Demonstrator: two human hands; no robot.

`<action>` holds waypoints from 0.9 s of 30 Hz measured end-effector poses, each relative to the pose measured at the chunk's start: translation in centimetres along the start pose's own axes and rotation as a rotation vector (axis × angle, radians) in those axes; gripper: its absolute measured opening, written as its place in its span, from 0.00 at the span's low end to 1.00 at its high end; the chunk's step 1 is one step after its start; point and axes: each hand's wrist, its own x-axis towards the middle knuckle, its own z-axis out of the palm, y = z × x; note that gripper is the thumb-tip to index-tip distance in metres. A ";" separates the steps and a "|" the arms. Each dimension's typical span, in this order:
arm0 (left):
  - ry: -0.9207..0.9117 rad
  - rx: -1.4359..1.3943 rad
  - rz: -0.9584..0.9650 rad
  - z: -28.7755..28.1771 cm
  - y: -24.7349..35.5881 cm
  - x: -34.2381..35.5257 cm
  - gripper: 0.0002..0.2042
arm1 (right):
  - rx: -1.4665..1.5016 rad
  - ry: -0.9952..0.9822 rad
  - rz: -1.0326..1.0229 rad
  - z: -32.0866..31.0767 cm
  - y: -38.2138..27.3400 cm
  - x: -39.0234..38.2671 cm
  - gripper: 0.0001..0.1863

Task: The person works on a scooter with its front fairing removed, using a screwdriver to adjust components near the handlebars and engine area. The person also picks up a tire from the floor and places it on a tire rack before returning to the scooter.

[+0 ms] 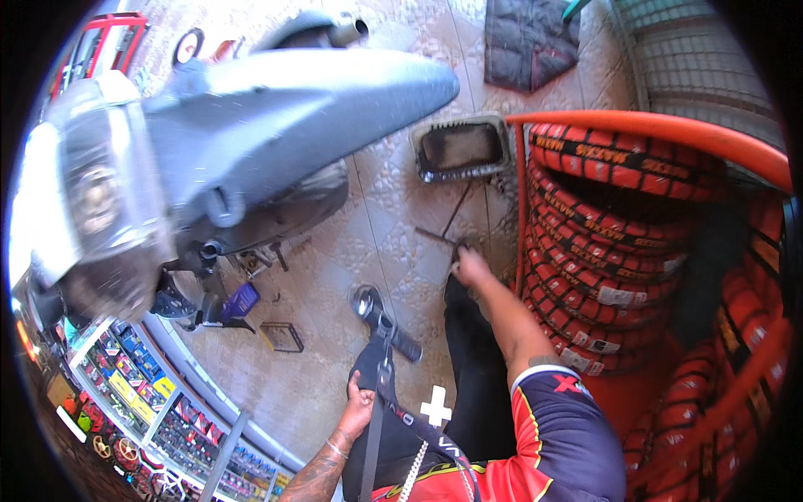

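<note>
- Hands: right hand [471,266] is stretched down to the tiled floor [376,226], just left of the tyre rack; fingers curled at a thin dark rod-like tool [437,237] lying there. Whether they have closed on it cannot be told, the view being too blurred.
- Left hand [360,403] sits low, well left of the tyre rack, fingers wrapped round the edge of a black strapped bag [375,368] hanging at the person's front; grip closed on it.
- Scooter [242,142], grey bodywork with a clear headlamp, is the largest item; it stands far left of the tyre rack and fills the upper left of the view.
- Tyre rack [652,125]: orange tubular frame holding stacked tyres [611,217] in red-and-black wrapping, on the right side.
- Dark padded jacket [529,38] lies on the floor above the rack's top left corner.
- Black drain tray [462,149] rests on the floor, touching or just beside the rack's upper left rail.
- Glass display case [159,410] with small coloured parts runs along the lower left, well apart from the rack.
- Small round chrome piece [365,301] on the floor, left of the rack and near the bag.
</note>
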 end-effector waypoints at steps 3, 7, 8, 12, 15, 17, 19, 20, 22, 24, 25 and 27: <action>0.018 0.028 0.052 -0.1 0.7 -2.0 0.45 | -0.223 -0.252 0.075 1.3 4.3 -6.5 0.19; -0.048 -0.118 0.120 -1.2 1.4 -4.7 0.52 | -0.256 -0.121 0.109 -2.4 6.8 -15.2 0.28; 0.013 0.019 0.202 -1.4 1.5 -5.2 0.52 | -0.136 -0.024 0.139 -4.2 6.6 -17.1 0.27; -0.051 0.064 0.227 -4.5 2.3 -7.6 0.54 | 0.342 0.320 0.180 -10.4 3.0 -27.0 0.25; -0.112 0.113 0.341 -7.6 3.0 -8.7 0.57 | 0.513 0.398 0.150 -12.9 -0.2 -34.8 0.24; -0.112 0.151 0.347 -10.0 2.8 -9.8 0.58 | 0.502 0.459 0.112 -11.7 -2.2 -40.5 0.24; -0.099 0.148 0.430 -12.3 2.4 -10.7 0.59 | 0.453 0.505 0.047 -10.0 -3.6 -45.3 0.25; -0.080 0.154 0.442 -13.5 1.8 -11.3 0.59 | 0.356 0.499 0.098 -8.7 -4.4 -47.1 0.25; -0.045 0.208 0.489 -16.1 1.0 -12.5 0.59 | 0.157 0.489 0.182 -6.0 -5.4 -49.8 0.26; -0.010 0.201 0.497 -18.6 -0.1 -13.5 0.59 | 0.063 0.320 0.244 -3.6 -5.7 -51.3 0.31; -0.003 0.180 0.499 -19.8 -1.1 -14.0 0.58 | 0.022 0.194 0.270 -2.6 -5.8 -51.5 0.31; 0.022 0.127 0.492 -21.7 -2.1 -14.6 0.58 | 0.009 -0.083 0.323 -1.3 -5.5 -51.4 0.33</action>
